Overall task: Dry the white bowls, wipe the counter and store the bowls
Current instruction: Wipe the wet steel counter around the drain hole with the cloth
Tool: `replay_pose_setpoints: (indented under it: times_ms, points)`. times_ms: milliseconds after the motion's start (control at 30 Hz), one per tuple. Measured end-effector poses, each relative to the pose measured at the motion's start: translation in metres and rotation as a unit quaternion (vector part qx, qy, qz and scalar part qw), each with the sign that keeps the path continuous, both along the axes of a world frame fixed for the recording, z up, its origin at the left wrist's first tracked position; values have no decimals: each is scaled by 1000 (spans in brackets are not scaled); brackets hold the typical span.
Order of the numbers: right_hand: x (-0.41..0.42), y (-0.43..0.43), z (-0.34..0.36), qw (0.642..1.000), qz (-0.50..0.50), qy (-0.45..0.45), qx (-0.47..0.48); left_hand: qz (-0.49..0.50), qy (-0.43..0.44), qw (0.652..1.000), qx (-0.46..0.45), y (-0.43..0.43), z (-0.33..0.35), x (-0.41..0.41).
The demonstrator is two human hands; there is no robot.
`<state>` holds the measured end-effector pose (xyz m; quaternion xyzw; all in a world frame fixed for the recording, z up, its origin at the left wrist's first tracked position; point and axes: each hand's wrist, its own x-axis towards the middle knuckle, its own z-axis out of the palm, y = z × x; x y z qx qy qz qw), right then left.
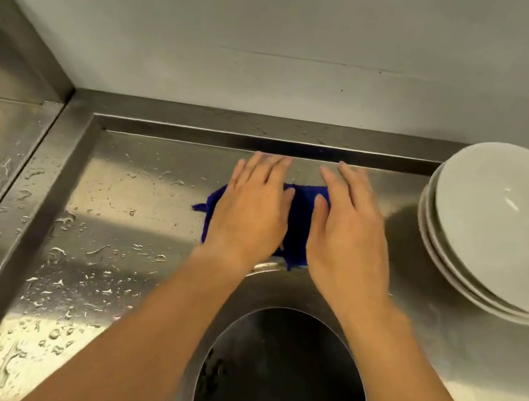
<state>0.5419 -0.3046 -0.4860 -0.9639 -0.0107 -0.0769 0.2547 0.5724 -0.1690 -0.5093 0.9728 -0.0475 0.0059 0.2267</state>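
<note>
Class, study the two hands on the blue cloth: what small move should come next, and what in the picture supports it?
Probably slide the blue cloth leftward, with the left hand and right hand pressing it flat. Many water drops bead on the counter to the cloth's left, while the steel beside the stacked white bowls looks drier.

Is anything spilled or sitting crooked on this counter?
Yes. Water drops and small puddles cover the left side of the steel counter, beyond the blue cloth pressed under the left hand and right hand. At the right, the stack of white bowls seems to lean rather than sit level.
</note>
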Motion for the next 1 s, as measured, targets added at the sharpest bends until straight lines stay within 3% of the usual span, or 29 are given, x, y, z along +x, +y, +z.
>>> replay_pose_setpoints:
  times_ms: [67,133,233,567,1000]
  points:
    - [19,2,-17,998,38,44,-3,-53,17,998,32,-13,-19,2]
    - [30,0,-34,993,56,81,-67,-80,14,993,88,-17,-33,4]
    - [33,-1,-53,985,45,67,-153,-84,-8,990,110,-11,-45,7]
    - [41,22,-59,985,4,53,-164,-70,-28,992,106,12,-52,16]
    - [60,122,-63,985,86,26,-144,-25,-15,995,94,122,-47,29]
